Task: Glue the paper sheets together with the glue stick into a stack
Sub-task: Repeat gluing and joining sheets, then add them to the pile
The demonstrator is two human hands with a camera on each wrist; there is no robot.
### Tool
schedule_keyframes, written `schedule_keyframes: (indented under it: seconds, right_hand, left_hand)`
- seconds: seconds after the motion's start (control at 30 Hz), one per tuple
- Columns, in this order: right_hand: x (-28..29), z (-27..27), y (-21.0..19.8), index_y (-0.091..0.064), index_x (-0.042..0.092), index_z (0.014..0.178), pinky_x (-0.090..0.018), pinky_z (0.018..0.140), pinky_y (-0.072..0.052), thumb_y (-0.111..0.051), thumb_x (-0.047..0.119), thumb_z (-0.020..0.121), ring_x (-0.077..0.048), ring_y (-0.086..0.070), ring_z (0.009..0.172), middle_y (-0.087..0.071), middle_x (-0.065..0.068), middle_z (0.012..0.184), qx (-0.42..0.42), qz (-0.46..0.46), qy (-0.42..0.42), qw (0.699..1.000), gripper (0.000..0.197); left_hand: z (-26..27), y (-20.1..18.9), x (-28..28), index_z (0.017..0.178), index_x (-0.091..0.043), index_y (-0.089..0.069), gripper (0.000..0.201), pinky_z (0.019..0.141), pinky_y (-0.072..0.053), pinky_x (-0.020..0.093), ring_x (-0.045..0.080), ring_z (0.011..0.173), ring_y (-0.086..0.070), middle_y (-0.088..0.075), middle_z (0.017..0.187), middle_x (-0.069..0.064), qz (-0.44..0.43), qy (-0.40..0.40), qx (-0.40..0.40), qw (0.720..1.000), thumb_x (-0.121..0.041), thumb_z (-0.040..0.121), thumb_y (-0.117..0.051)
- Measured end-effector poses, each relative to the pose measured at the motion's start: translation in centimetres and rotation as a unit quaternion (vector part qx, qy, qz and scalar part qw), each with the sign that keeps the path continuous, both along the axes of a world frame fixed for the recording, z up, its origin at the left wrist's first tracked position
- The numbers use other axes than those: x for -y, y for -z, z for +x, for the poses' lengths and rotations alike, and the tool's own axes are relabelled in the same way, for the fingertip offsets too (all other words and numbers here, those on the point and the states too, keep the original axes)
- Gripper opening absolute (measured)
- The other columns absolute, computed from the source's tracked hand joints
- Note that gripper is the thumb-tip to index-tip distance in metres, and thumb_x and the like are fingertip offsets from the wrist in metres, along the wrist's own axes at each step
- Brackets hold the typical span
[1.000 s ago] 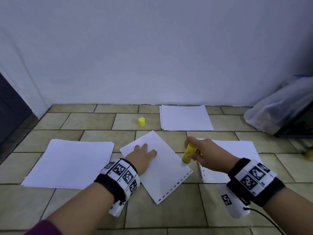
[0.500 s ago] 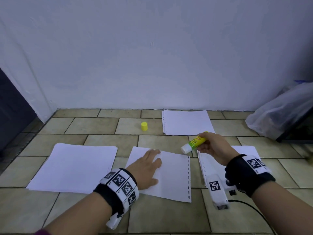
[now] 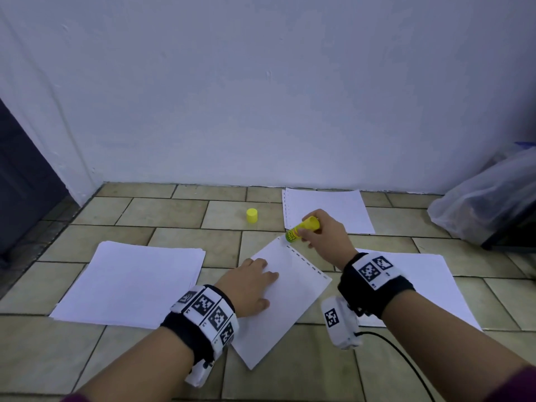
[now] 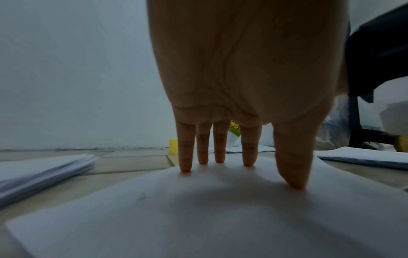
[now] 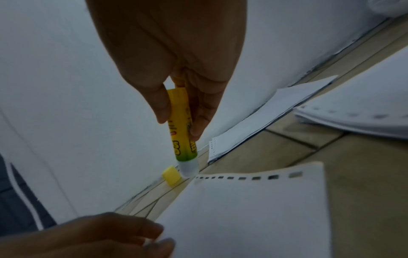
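A single white sheet with a perforated edge lies turned at an angle on the tiled floor. My left hand lies flat on it with straight fingers pressing down. My right hand grips the yellow-green glue stick, uncapped. Its white tip points down at the sheet's far corner by the perforations. The yellow cap stands on the floor behind. A paper stack lies to the left, another to the right under my right wrist, a third near the wall.
A white wall rises just behind the far sheets. A clear plastic bag sits at the right against dark furniture. A dark doorway is at the left. A black cable trails from my right wrist.
The sheet under my left hand has turned, its perforated edge swinging from the near side to the far right. My right hand carried the glue stick up and back, then lowered its tip to the far corner.
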State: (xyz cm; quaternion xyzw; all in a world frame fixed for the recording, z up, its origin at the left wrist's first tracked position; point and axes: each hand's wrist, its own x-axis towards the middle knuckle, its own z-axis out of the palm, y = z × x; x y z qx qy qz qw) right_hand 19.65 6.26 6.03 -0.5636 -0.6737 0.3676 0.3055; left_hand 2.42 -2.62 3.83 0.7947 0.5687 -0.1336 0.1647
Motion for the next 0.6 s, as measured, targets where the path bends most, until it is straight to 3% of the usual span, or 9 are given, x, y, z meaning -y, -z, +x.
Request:
schedule_keyframes:
  seconds: [0.13,0.23,0.37,0.5,0.6]
  right_hand:
    - [-0.5,-2.1,0.1,-0.053,0.017,0.098,-0.029,0.067,-0.048,-0.064,0.019,0.087,-0.024,-0.059,0.079,-0.064,-0.013,0.096,0.063,-0.001,-0.043,0.997,0.016]
    - [-0.7,-2.7,-0.2,-0.054,0.016,0.108,-0.034,0.070,-0.049,-0.061,0.021,0.089,-0.026,-0.057,0.080,-0.059,-0.014,0.104,0.135,-0.007,-0.058,0.989,0.021]
    - [-0.4,-1.8,-1.5,-0.052,0.011,0.117,-0.025,0.057,-0.040,-0.057,0.021,0.092,-0.023,-0.051,0.084,-0.056,-0.013,0.110,0.235,0.000,-0.113,0.965,0.027]
    - [0.5,0.2,-2.3,-0.053,0.013,0.116,-0.025,0.065,-0.040,-0.059,0.021,0.091,-0.022,-0.052,0.086,-0.056,-0.012,0.112,0.297,-0.010,-0.148,0.943,0.027]
    - [1.3,2.3,-2.8,-0.055,0.014,0.109,-0.023,0.059,-0.040,-0.060,0.020,0.090,-0.021,-0.052,0.082,-0.055,-0.009,0.105,0.316,-0.029,-0.152,0.936,0.021]
  left_hand:
    - [-0.1,-0.3,-0.2,0.152,-0.025,-0.018,0.074,0.113,-0.028,0.038,0.027,0.142,-0.015,-0.011,0.156,0.009,-0.031,0.000,0.005,0.999,-0.038,0.091,-0.057]
    - [-0.1,-0.4,-0.2,0.153,-0.025,-0.018,0.074,0.114,-0.027,0.037,0.027,0.142,-0.014,-0.010,0.156,0.008,-0.034,0.000,0.006,0.999,-0.037,0.091,-0.058]
    - [-0.2,-0.3,-0.2,0.152,-0.026,-0.019,0.074,0.113,-0.027,0.036,0.026,0.142,-0.015,-0.010,0.156,0.007,-0.033,-0.002,0.008,0.999,-0.039,0.091,-0.059]
    - [-0.2,-0.3,-0.4,0.152,-0.027,-0.020,0.074,0.112,-0.030,0.038,0.025,0.141,-0.016,-0.012,0.156,0.006,-0.036,-0.005,0.003,0.999,-0.038,0.091,-0.059]
    - [-0.2,-0.3,-0.4,0.152,-0.026,-0.018,0.068,0.112,-0.031,0.039,0.025,0.142,-0.016,-0.010,0.156,0.008,-0.035,0.005,-0.010,0.999,-0.026,0.094,-0.054]
